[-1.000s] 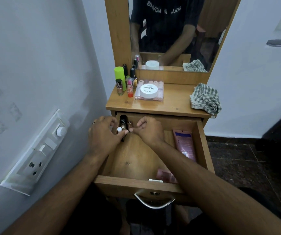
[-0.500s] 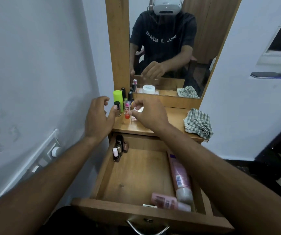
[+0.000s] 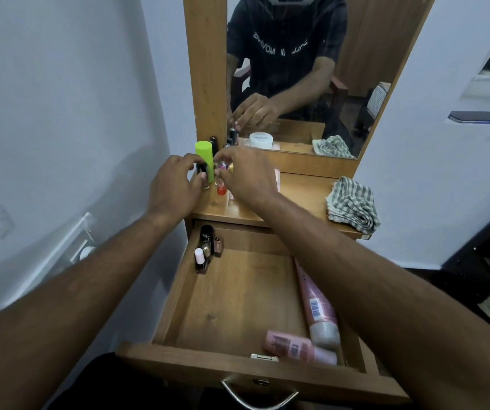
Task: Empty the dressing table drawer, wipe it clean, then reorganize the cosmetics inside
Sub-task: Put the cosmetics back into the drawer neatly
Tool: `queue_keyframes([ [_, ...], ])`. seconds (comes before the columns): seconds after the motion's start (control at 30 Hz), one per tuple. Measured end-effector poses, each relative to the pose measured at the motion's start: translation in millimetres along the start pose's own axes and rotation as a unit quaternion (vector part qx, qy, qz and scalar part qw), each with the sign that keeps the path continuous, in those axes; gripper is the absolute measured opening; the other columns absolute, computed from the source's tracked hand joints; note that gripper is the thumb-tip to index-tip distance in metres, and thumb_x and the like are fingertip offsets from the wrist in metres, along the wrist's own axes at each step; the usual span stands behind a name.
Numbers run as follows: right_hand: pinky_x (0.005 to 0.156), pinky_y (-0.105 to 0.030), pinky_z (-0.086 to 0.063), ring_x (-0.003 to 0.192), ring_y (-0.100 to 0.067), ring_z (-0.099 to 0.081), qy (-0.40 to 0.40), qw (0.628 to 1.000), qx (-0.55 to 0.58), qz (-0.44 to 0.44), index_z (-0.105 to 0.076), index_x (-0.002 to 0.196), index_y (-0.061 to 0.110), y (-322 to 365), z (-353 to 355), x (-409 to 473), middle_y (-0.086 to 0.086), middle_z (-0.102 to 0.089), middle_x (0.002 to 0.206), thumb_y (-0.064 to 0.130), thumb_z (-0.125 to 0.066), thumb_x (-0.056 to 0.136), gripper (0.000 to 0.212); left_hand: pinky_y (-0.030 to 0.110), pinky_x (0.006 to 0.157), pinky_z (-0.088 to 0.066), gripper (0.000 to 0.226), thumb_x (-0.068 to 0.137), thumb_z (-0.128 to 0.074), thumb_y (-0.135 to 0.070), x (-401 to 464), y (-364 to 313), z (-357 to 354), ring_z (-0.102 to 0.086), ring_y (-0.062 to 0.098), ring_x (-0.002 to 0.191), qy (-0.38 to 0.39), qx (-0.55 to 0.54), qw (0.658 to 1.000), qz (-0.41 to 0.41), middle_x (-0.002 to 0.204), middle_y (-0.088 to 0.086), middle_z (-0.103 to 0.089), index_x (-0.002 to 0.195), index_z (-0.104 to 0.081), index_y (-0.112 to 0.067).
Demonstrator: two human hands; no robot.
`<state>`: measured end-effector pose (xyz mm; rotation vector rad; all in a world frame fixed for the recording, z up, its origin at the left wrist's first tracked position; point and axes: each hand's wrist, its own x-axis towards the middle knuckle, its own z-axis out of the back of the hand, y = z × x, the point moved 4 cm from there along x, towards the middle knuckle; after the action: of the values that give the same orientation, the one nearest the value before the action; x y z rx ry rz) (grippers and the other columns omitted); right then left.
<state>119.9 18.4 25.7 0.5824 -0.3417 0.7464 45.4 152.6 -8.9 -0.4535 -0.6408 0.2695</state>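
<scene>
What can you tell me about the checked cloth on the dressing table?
The cloth is woven fabric with a grey-green and white check. It lies crumpled and loosely folded in a heap on the right end of the table top, its lower edge hanging slightly over the front edge. Neither hand touches it, and it sits apart from the bottles on the left. The mirror behind shows its reflection. Whether it is damp or dirty cannot be told.

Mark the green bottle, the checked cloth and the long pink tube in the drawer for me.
green bottle [image 3: 204, 150]: head view, on its upper body.
checked cloth [image 3: 351, 204]: head view, middle of the folds.
long pink tube [image 3: 315, 303]: head view, on its body near the barcode.
</scene>
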Motion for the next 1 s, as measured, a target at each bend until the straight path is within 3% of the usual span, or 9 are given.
queue_keyframes([
  [0.2,0.078,-0.028,-0.05,0.097,-0.011,-0.063,-0.032,0.999,0.034,0.003,-0.074,0.11,0.022,4.4,10.0,-6.3,0.005,-0.072,0.105,0.024,-0.071,0.09,0.02,0.033,0.073,-0.049,0.022,0.091,-0.071,-0.024,-0.7,-3.2,0.1,-0.063,0.021,0.082,-0.03,-0.028,0.999,-0.007,0.11,0.0,-0.072,0.111,-0.067,-0.015],
  [0.33,0.068,-0.018,-0.045,0.079,-0.002,-0.057,-0.092,0.99,0.105,0.016,-0.075,0.106,0.021,8.1,31.0,-35.2,0.008,-0.072,0.097,0.025,-0.072,0.089,0.018,0.037,0.074,-0.052,0.021,0.087,-0.074,-0.023,0.8,-2.9,-2.5,-0.065,0.023,0.084,-0.046,-0.029,0.999,0.005,0.102,0.0,-0.072,0.103,-0.064,-0.015],
  [0.47,0.071,-0.028,-0.057,0.078,-0.005,-0.064,-0.082,0.983,0.165,0.005,-0.075,0.11,0.021,0.4,33.1,-84.4,0.009,-0.073,0.1,0.025,-0.074,0.089,0.022,0.043,0.079,-0.054,0.026,0.085,-0.07,-0.02,0.6,-5.6,-7.2,-0.064,0.026,0.087,-0.05,-0.039,0.998,0.011,0.1,0.005,-0.07,0.109,-0.065,-0.014],
  [0.57,0.076,-0.028,-0.06,0.081,-0.004,-0.067,-0.045,0.983,0.179,-0.02,-0.074,0.116,0.018,-8.7,18.0,-111.2,0.007,-0.073,0.099,0.022,-0.075,0.088,0.028,0.035,0.086,-0.052,0.035,0.086,-0.068,-0.017,-1.3,-6.5,-6.6,-0.065,0.026,0.092,-0.057,-0.052,0.997,0.018,0.108,0.012,-0.069,0.121,-0.068,-0.009],
  [0.7,0.074,-0.02,-0.059,0.079,-0.003,-0.066,0.014,0.976,0.208,-0.063,-0.074,0.114,0.014,-19.5,-7.4,-133.9,0.005,-0.072,0.095,0.016,-0.078,0.087,0.028,0.028,0.084,-0.052,0.025,0.086,-0.069,-0.016,-12.3,-12.3,9.0,-0.066,0.019,0.086,-0.091,-0.072,0.993,0.016,0.105,0.01,-0.069,0.109,-0.075,-0.009],
  [0.8,0.072,-0.013,-0.056,0.078,-0.002,-0.066,0.035,0.971,0.218,-0.093,-0.075,0.11,0.012,-27.4,-24.1,-148.6,0.005,-0.072,0.093,0.013,-0.079,0.086,0.025,0.014,0.074,-0.048,0.02,0.085,-0.072,-0.015,-33.5,-20.3,24.9,-0.062,0.009,0.08,-0.116,-0.104,0.988,0.017,0.098,0.003,-0.069,0.103,-0.075,-0.011],
  [0.9,0.075,-0.018,-0.058,0.08,-0.005,-0.068,0.034,0.967,0.22,-0.123,-0.075,0.109,0.012,-32.7,-32.8,-152.1,0.003,-0.074,0.093,0.011,-0.079,0.085,0.024,0.01,0.071,-0.044,0.017,0.082,-0.073,-0.014,-57.3,-27.6,32.8,-0.062,0.008,0.08,-0.108,-0.118,0.987,0.005,0.094,-0.001,-0.068,0.099,-0.075,-0.013],
  [1.0,0.076,-0.021,-0.058,0.08,-0.005,-0.068,0.041,0.973,0.207,-0.098,-0.075,0.11,0.012,-27.9,-38.1,-147.5,0.001,-0.074,0.094,0.01,-0.078,0.086,0.025,0.009,0.07,-0.043,0.014,0.082,-0.075,-0.015,-75.7,-28.0,30.0,-0.06,0.006,0.081,-0.074,-0.116,0.99,-0.013,0.092,-0.004,-0.068,0.096,-0.074,-0.016],
])
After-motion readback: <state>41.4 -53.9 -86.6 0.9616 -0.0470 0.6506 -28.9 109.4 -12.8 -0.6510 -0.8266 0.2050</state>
